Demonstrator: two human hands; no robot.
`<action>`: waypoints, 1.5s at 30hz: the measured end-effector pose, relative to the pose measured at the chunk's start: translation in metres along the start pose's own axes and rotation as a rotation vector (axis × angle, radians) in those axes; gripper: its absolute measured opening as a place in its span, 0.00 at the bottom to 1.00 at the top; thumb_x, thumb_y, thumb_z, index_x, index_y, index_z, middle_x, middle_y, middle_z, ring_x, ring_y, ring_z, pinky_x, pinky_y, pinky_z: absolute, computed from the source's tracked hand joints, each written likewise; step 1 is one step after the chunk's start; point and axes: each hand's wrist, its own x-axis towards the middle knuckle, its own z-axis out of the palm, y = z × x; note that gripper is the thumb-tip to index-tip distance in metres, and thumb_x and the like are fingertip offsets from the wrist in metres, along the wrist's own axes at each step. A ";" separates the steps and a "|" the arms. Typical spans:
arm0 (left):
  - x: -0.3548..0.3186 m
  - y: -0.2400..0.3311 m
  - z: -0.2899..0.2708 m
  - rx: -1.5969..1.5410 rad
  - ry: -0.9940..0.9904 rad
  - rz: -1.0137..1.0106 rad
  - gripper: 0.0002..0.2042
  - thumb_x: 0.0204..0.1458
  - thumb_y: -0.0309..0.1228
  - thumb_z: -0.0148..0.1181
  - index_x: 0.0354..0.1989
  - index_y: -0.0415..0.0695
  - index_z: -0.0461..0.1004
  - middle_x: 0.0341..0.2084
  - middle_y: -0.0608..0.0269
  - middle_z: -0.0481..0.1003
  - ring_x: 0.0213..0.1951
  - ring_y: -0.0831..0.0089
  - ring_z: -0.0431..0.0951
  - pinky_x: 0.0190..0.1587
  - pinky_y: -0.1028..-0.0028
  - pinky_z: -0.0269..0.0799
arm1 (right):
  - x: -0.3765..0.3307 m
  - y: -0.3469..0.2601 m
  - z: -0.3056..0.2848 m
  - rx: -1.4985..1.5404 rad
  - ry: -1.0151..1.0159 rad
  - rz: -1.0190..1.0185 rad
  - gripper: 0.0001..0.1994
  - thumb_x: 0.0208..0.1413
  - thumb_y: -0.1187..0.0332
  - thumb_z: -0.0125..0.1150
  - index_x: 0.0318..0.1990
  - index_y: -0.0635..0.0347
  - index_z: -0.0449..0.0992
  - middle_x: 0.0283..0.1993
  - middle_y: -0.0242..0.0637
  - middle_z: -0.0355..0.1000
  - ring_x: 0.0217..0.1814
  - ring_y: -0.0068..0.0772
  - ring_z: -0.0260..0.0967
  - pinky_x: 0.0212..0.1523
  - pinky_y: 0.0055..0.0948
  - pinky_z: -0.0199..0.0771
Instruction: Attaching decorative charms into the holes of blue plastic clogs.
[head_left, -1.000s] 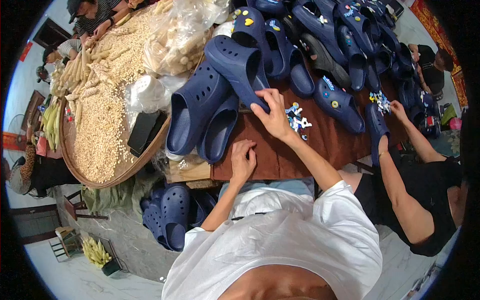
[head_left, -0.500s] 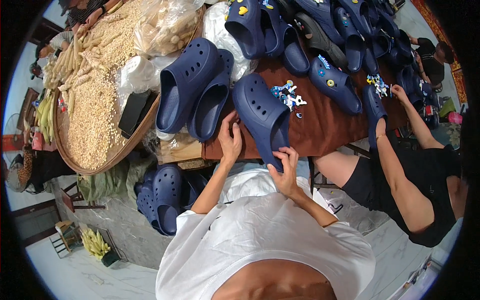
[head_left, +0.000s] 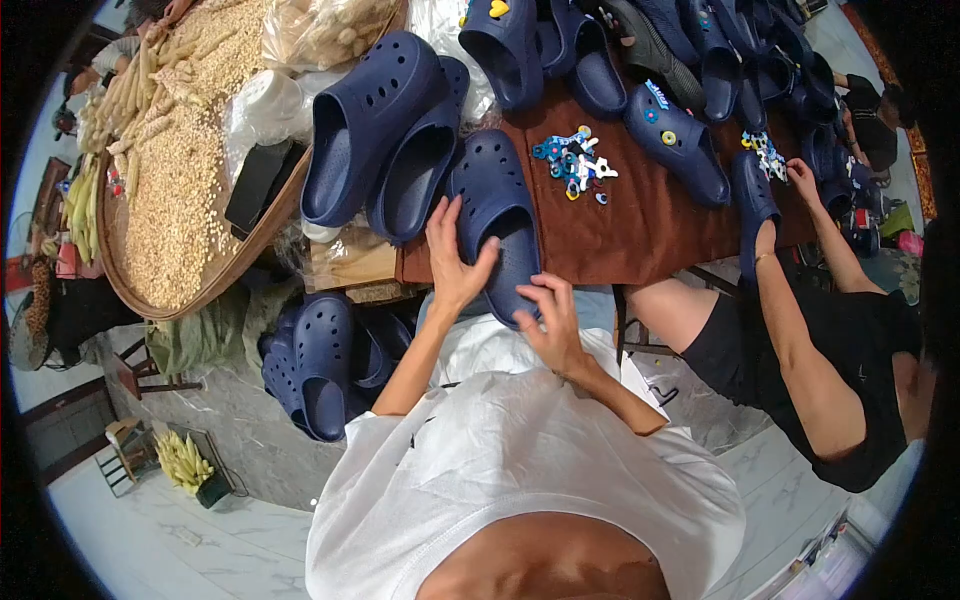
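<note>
A plain navy clog (head_left: 492,185) with holes across its toe lies toe-away on the brown cloth in front of me. My left hand (head_left: 458,268) is along its left side, with the thumb over the rim by the foot opening and the fingers outside. Near the heel's right edge, my right hand (head_left: 555,325) has its fingers apart and bent; whether the fingertips touch the clog is hard to tell. A small pile of colourful shoe charms (head_left: 575,160) lies right of the clog. Beyond it rests a navy clog decorated with charms (head_left: 677,150).
A pair of navy clogs (head_left: 375,130) stands to the left, beside a round tray of corn kernels (head_left: 180,240) holding a black phone (head_left: 262,190). More clogs (head_left: 320,370) hang lower left. At right, a co-worker's hand (head_left: 800,180) is by another charm pile (head_left: 765,155) and clog.
The clog has turned straighter and shifted left, uncovering more of the charms. My left hand has moved onto its side; my right hand's fingers have loosened from the heel.
</note>
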 end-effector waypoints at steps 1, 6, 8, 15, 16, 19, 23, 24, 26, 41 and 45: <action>0.003 -0.002 -0.003 -0.010 -0.004 -0.014 0.37 0.46 0.35 0.69 0.67 0.42 0.62 0.65 0.40 0.59 0.65 0.45 0.61 0.66 0.54 0.58 | 0.008 -0.003 -0.006 -0.040 0.098 -0.049 0.13 0.53 0.72 0.65 0.46 0.61 0.75 0.51 0.45 0.68 0.55 0.50 0.67 0.56 0.42 0.67; 0.008 -0.012 -0.002 0.021 0.032 0.036 0.35 0.45 0.34 0.68 0.64 0.43 0.65 0.63 0.41 0.63 0.63 0.45 0.65 0.64 0.56 0.61 | 0.062 0.033 -0.032 -0.072 0.234 -0.061 0.06 0.59 0.74 0.59 0.43 0.63 0.74 0.42 0.44 0.71 0.46 0.47 0.70 0.47 0.40 0.70; 0.009 -0.013 -0.001 0.011 0.045 0.030 0.34 0.44 0.34 0.67 0.64 0.43 0.66 0.62 0.42 0.64 0.63 0.46 0.65 0.64 0.57 0.62 | 0.089 0.051 -0.037 -0.151 0.282 -0.062 0.08 0.59 0.74 0.59 0.44 0.62 0.74 0.44 0.45 0.70 0.47 0.48 0.69 0.48 0.42 0.69; 0.013 -0.008 -0.001 -0.041 0.064 -0.001 0.34 0.40 0.36 0.68 0.62 0.45 0.71 0.61 0.47 0.67 0.60 0.48 0.70 0.62 0.57 0.65 | 0.134 0.092 -0.024 -0.416 0.276 -0.041 0.10 0.57 0.73 0.61 0.46 0.59 0.75 0.47 0.46 0.65 0.50 0.51 0.66 0.49 0.44 0.67; 0.014 -0.009 -0.002 -0.034 0.073 -0.008 0.34 0.40 0.36 0.68 0.62 0.45 0.71 0.61 0.47 0.67 0.60 0.48 0.70 0.62 0.57 0.65 | 0.134 0.096 -0.022 -0.410 0.266 -0.047 0.10 0.57 0.73 0.61 0.46 0.59 0.75 0.47 0.46 0.65 0.50 0.51 0.66 0.49 0.44 0.67; 0.016 -0.011 -0.003 -0.030 0.077 0.028 0.33 0.40 0.35 0.69 0.61 0.43 0.73 0.61 0.45 0.68 0.60 0.48 0.71 0.62 0.57 0.66 | 0.132 0.103 -0.017 -0.412 0.302 -0.077 0.10 0.59 0.74 0.59 0.48 0.61 0.76 0.46 0.47 0.64 0.50 0.50 0.65 0.50 0.44 0.67; 0.018 -0.014 -0.005 -0.009 0.055 -0.010 0.34 0.38 0.36 0.68 0.60 0.41 0.73 0.61 0.43 0.68 0.60 0.47 0.71 0.62 0.57 0.66 | 0.134 0.097 -0.017 -0.339 0.279 -0.028 0.10 0.61 0.77 0.55 0.49 0.62 0.76 0.48 0.48 0.65 0.50 0.51 0.65 0.51 0.44 0.67; 0.019 -0.014 -0.004 -0.010 0.051 -0.022 0.35 0.38 0.38 0.68 0.59 0.39 0.73 0.61 0.40 0.69 0.60 0.46 0.71 0.63 0.57 0.65 | 0.133 0.099 -0.016 -0.338 0.269 -0.016 0.10 0.61 0.77 0.55 0.49 0.62 0.76 0.48 0.48 0.65 0.50 0.51 0.65 0.51 0.44 0.67; 0.022 -0.014 -0.003 -0.006 0.041 -0.015 0.35 0.38 0.40 0.67 0.59 0.37 0.73 0.60 0.38 0.69 0.60 0.45 0.72 0.62 0.57 0.65 | 0.132 0.103 -0.017 -0.347 0.314 -0.011 0.10 0.61 0.78 0.54 0.49 0.62 0.75 0.48 0.49 0.66 0.51 0.52 0.66 0.52 0.44 0.67; 0.017 -0.019 -0.002 0.040 -0.071 -0.072 0.38 0.41 0.46 0.63 0.60 0.32 0.71 0.64 0.33 0.65 0.62 0.41 0.68 0.65 0.53 0.60 | 0.127 0.101 -0.019 -0.381 0.275 0.057 0.11 0.57 0.81 0.57 0.47 0.63 0.76 0.46 0.47 0.68 0.48 0.49 0.67 0.51 0.42 0.68; 0.020 -0.017 -0.002 0.023 -0.017 -0.046 0.36 0.46 0.46 0.64 0.60 0.32 0.70 0.62 0.35 0.67 0.62 0.44 0.70 0.65 0.56 0.61 | 0.132 0.097 -0.021 -0.356 0.258 0.004 0.10 0.56 0.80 0.59 0.46 0.61 0.76 0.44 0.44 0.70 0.47 0.48 0.67 0.50 0.43 0.67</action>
